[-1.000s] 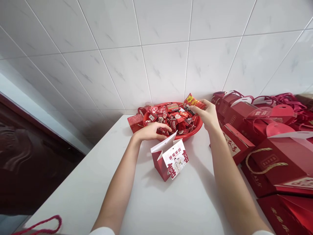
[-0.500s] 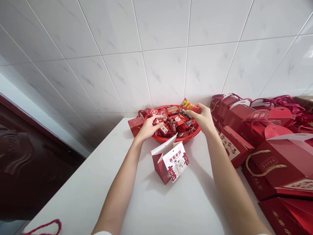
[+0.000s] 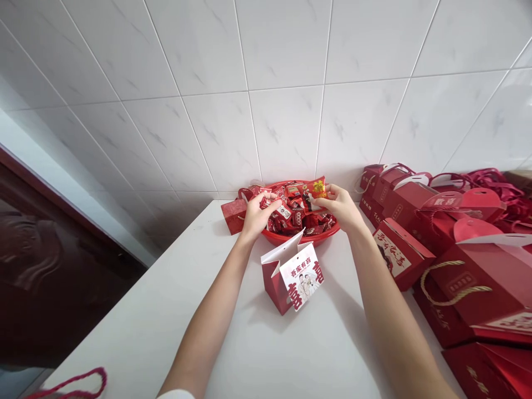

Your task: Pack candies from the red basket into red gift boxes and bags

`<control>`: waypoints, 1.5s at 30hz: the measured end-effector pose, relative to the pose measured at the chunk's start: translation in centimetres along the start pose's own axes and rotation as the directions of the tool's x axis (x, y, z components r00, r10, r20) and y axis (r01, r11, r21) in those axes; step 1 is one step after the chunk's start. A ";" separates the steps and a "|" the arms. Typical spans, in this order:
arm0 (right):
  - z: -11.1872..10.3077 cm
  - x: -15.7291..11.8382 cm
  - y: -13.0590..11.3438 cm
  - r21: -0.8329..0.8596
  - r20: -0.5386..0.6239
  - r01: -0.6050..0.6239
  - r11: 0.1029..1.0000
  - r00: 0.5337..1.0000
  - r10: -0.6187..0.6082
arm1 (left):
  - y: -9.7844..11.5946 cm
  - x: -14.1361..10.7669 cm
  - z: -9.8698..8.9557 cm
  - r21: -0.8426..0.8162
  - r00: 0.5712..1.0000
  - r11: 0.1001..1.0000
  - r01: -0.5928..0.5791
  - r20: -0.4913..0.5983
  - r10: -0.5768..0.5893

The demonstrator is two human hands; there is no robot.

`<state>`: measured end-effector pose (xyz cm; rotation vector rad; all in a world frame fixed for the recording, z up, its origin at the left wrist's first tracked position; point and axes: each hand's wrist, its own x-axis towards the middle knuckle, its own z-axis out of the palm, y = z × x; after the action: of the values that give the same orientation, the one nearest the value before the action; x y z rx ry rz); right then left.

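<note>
A red basin (image 3: 286, 239) full of small red wrapped sweets stands at the back of the white table. Over its left side, my left hand (image 3: 258, 215) pinches a red packet with a white label (image 3: 284, 211). My right hand (image 3: 341, 208), at the basin's right side, has its fingers closed on a red packet with gold print (image 3: 318, 187). In front of the basin an open-topped red and white gift box (image 3: 276, 285) stands upright, a couple drawn on its front; neither hand touches it.
Many red gift boxes (image 3: 465, 271) with rope handles crowd the right side. A small red box (image 3: 233, 216) sits left of the basin. A pink cord (image 3: 83, 379) lies at the table's lower left. Behind rises a tiled wall (image 3: 286, 122).
My left hand has closed on a labelled packet and lifted it slightly. The gold-printed packet in my right hand has tilted and come a little lower. The view has shifted slightly.
</note>
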<state>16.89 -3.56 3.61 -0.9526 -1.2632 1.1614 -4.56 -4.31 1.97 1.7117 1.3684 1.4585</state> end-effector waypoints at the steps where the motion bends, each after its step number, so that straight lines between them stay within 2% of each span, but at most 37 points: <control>1: 0.4 0.0 0.2 0.004 0.008 -0.027 1.000 1.000 0.026 | 0.1 -0.1 0.2 -0.039 1.000 0.999 0.020 -0.011 -0.021; 5: 2.3 -0.3 0.9 0.017 0.074 -0.114 0.993 0.991 0.112 | 0.4 -0.4 1.3 -0.077 0.999 0.996 0.046 -0.016 -0.048; 9: 3.5 -0.6 1.3 0.041 0.112 -0.112 0.993 0.988 0.107 | 0.7 -0.6 1.8 -0.030 1.000 0.999 0.024 -0.015 -0.024; 13: 2.8 -0.4 1.1 0.024 0.048 -0.079 0.997 0.996 0.077 | 0.5 -0.2 1.0 -0.049 0.998 0.997 0.057 0.026 -0.056; 16: 1.8 -0.3 0.6 0.005 0.000 -0.033 0.999 0.999 0.033 | 0.0 0.3 -0.2 -0.013 0.999 1.000 0.021 0.030 -0.021; 19: 1.1 -0.3 0.2 0.007 -0.006 -0.010 1.000 1.000 0.010 | -0.2 0.5 -1.3 0.164 0.998 0.985 -0.057 0.035 0.052; 22: 0.8 -0.3 0.1 -0.003 -0.009 -0.002 1.000 1.000 0.002 | 0.1 0.5 -2.2 0.373 0.993 0.922 -0.105 0.083 0.080; 26: 0.6 -0.4 -0.1 -0.022 -0.004 0.028 0.999 1.000 -0.029 | 1.2 0.0 -3.1 0.565 0.957 0.813 -0.142 0.288 -0.033; 28: 0.6 -0.5 -0.3 -0.024 -0.006 0.035 0.999 0.999 -0.035 | 1.7 -0.2 -3.2 0.656 0.933 0.740 -0.146 0.340 -0.118; 32: 0.6 -0.7 -0.6 -0.011 -0.012 0.040 0.999 0.999 -0.040 | 2.1 -0.6 -2.9 0.771 0.923 0.627 -0.115 0.317 -0.220; 39: 0.7 -0.9 -0.9 -0.023 -0.001 0.055 0.998 0.998 -0.055 | 2.2 -1.1 -1.1 0.836 0.913 0.540 -0.100 0.293 -0.285; 41: 0.7 -1.0 -1.0 -0.029 0.002 0.064 0.998 0.998 -0.064 | 1.9 -1.2 -0.8 0.843 0.925 0.531 -0.082 0.263 -0.275; 45: 0.7 -1.0 -1.2 -0.043 0.013 0.073 0.996 0.997 -0.073 | 1.4 -1.1 -0.8 0.812 0.944 0.584 -0.019 0.207 -0.257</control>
<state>16.40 -4.78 4.63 -0.9251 -1.3261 1.0880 -4.68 -6.00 2.92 2.1717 2.0924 0.3954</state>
